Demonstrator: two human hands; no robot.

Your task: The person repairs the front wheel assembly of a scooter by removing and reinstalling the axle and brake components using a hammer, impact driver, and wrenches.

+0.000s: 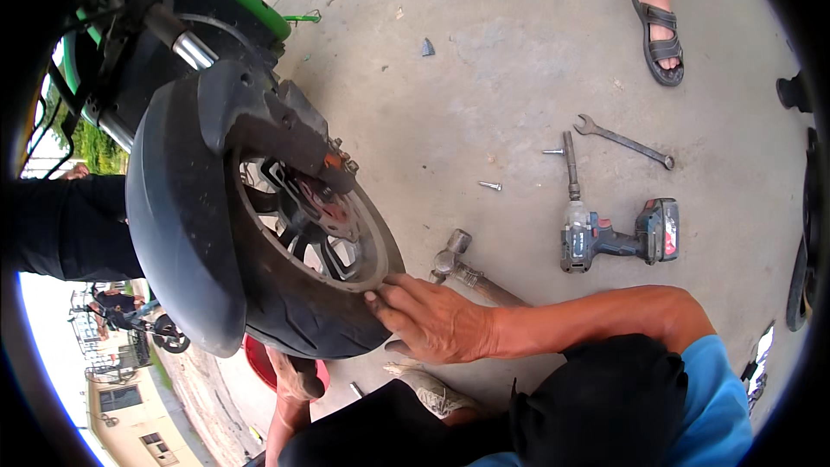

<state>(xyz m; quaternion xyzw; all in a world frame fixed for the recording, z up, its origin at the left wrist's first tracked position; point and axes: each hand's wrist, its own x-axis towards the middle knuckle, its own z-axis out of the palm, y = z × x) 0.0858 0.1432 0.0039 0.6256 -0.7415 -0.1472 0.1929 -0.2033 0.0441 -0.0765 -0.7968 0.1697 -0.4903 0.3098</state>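
Note:
A black motorcycle wheel point(316, 333) with a spoked rim, red brake caliper and grey fender point(181, 207) fills the centre left, below a fork and green bodywork point(259, 9). My right hand point(428, 320) grips the tyre's lower right side, fingers curled on its edge near the rim. My left hand point(294, 367) is beneath the tyre, beside a red round object point(259, 359); its fingers are mostly hidden. A hammer point(484, 285) lies right of the tyre, just behind my right hand.
An impact driver point(605, 242), wrench point(627, 138) and bolts point(490, 185) lie on the concrete. A person's sandalled feet point(661, 43) stand at upper right. Another person's dark-clad leg point(69, 233) is at far left, with a person point(112, 303) by a two-wheeler beyond.

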